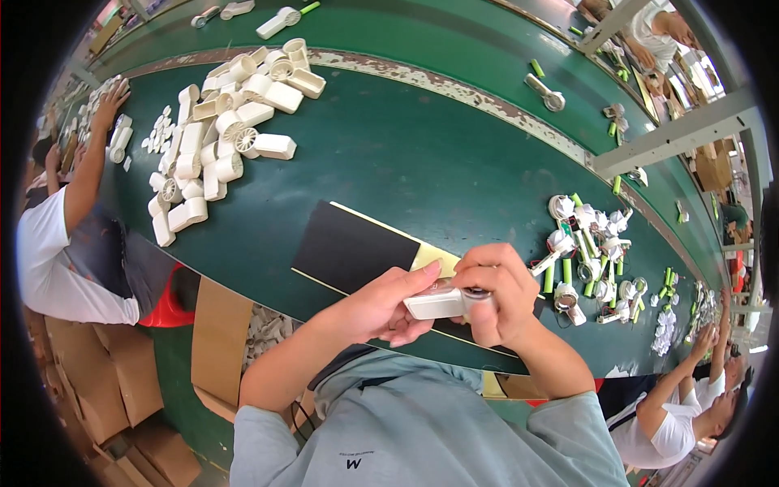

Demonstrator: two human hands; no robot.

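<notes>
In front of me, my left hand [381, 307] and my right hand [501, 296] hold a white handheld fan [436, 305] between them. The left fingers and thumb grip its handle end. My right fingers curl round its round head, which they partly hide. Under both hands lies a black mat [349, 243] with a pale yellow sheet [434, 260] showing beside and beneath it.
At the left is a heap of white fan housings [213, 150] with small white parts [161, 130] beside it. Fan inner assemblies with green cylinders [588, 252] lie at the right. Beyond a worn metal ledge [454, 91] runs a green belt [422, 40]. Co-workers sit on both sides.
</notes>
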